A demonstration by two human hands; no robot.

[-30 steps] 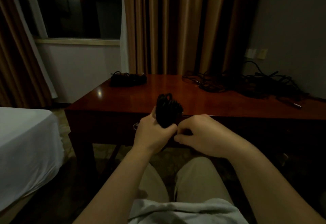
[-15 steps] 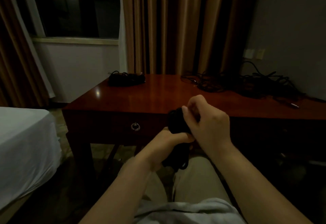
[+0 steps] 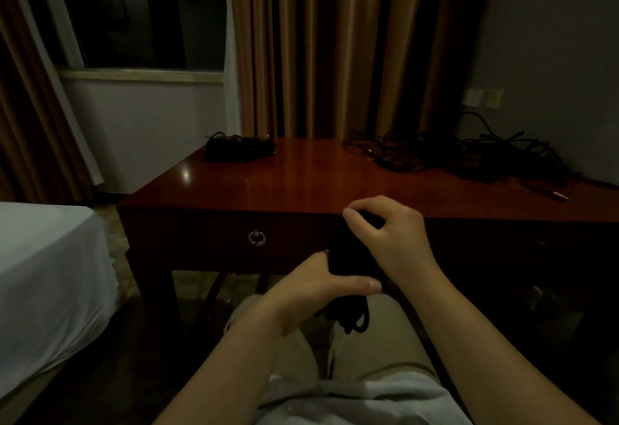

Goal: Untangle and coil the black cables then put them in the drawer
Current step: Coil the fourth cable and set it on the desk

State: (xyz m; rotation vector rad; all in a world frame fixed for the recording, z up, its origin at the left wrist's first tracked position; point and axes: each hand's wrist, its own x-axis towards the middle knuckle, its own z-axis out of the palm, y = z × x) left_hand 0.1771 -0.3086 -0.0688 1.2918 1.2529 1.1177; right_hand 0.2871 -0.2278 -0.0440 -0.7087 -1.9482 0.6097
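You were partway through: one coiled cable bundle (image 3: 348,270) was in your hands in front of the desk (image 3: 301,183), a finished-looking bundle (image 3: 239,148) lay at the desk's far left, a tangled heap of black cables (image 3: 469,156) waited at its far right, and the drawer (image 3: 217,240) with its ring pull (image 3: 257,238) was closed. Your left hand (image 3: 318,290) gripped the coil's middle, thumb laid across it. Your right hand (image 3: 388,237) pinched its upper end with curled fingers.
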